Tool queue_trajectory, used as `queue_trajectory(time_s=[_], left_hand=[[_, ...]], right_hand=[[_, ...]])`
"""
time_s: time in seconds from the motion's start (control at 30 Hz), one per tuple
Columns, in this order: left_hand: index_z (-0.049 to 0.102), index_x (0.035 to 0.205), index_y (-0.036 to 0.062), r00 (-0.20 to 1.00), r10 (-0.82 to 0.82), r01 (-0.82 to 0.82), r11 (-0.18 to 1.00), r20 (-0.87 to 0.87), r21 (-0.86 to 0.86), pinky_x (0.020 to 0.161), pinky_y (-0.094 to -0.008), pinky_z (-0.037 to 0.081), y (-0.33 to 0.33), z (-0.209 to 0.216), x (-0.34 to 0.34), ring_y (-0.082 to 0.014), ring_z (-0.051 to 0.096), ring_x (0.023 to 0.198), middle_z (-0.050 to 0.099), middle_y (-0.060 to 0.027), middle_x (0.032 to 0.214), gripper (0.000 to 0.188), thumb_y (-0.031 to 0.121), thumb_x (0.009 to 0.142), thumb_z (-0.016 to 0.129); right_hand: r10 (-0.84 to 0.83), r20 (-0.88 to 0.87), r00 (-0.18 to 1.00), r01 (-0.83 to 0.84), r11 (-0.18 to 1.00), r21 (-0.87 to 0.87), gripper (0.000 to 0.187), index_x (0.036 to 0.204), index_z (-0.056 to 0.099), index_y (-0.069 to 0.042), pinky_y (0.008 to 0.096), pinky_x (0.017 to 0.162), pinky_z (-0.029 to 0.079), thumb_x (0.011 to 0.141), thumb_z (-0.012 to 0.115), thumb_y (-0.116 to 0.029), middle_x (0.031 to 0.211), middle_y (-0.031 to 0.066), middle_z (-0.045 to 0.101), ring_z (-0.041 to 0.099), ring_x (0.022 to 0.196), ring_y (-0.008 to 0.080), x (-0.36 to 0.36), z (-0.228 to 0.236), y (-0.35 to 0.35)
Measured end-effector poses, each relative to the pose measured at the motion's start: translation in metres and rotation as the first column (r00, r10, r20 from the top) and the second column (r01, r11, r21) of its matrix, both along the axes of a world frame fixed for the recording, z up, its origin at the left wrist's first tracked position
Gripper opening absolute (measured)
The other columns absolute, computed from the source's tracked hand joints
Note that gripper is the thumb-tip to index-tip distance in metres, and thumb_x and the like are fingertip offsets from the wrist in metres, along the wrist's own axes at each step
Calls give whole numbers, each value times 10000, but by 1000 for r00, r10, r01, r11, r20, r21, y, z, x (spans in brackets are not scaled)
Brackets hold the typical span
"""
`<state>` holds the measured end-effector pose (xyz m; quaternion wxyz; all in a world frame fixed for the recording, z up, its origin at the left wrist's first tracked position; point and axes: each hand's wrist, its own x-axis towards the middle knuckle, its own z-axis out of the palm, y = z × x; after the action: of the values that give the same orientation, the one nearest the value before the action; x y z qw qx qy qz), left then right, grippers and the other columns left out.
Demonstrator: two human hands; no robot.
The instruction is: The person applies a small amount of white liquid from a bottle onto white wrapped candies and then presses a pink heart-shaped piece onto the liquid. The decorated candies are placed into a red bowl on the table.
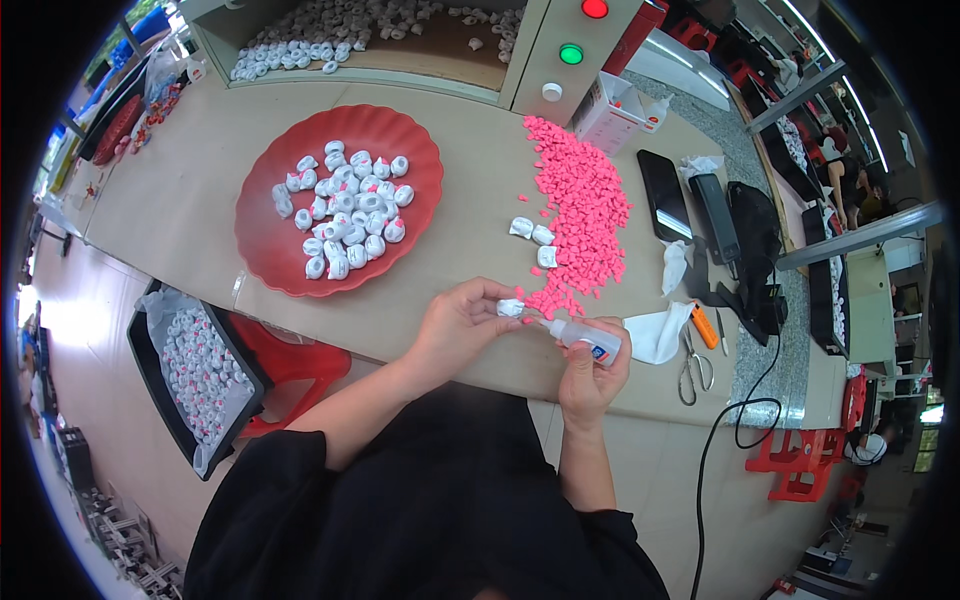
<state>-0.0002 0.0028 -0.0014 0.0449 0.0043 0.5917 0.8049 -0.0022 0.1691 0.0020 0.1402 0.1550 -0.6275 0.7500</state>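
Observation:
Between the fingertips of my left hand is a small white figurine piece, held over the near edge of the table. My right hand is wrapped round a small translucent glue bottle, its nozzle tilted left and close to the white piece. Whether the tip touches it I cannot tell. Just beyond my hands spreads a pile of small pink pieces. Several white pieces lie at its left side. To the left, a red scalloped plate holds many white pieces with pink bits on some.
Scissors, an orange-handled tool, a white cloth and a phone lie to the right. A black tray of white-and-pink pieces rests on a red stool. Behind stands a cabinet with indicator lights.

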Motion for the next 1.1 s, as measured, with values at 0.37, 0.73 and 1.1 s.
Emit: queue_trajectory(time_s=[0.37, 0.73, 1.1], left_hand=[[498, 1018, -47, 1000, -12, 12, 999, 14, -32, 781, -227, 499, -1, 1, 0, -133, 600, 887, 603, -107, 937, 223, -67, 808, 569], [502, 1019, -48, 1000, -10, 10, 1000, 6, -23, 768, -222, 502, 0, 0, 0, -126, 601, 868, 600, -98, 934, 230, -64, 803, 579], [504, 1003, -50, 1000, -5, 6, 998, 18, -57, 761, -224, 505, 1, 3, 0, -133, 608, 865, 614, -115, 920, 221, -58, 799, 589]], right_hand=[[7, 4, 1000, -8, 999, 52, 320, 986, 472, 18, 269, 650, 474, 808, 645, -185, 929, 90, 456, 516, 758, 160, 0, -2, 1], [13, 11, 1000, -13, 999, 47, 315, 980, 477, 22, 262, 640, 471, 808, 646, -181, 914, 88, 463, 521, 749, 157, 0, -1, 1], [-14, -8, 1000, 15, 997, 82, 304, 983, 477, 22, 251, 659, 458, 811, 643, -165, 916, 86, 461, 529, 737, 155, 1, -2, 0]])
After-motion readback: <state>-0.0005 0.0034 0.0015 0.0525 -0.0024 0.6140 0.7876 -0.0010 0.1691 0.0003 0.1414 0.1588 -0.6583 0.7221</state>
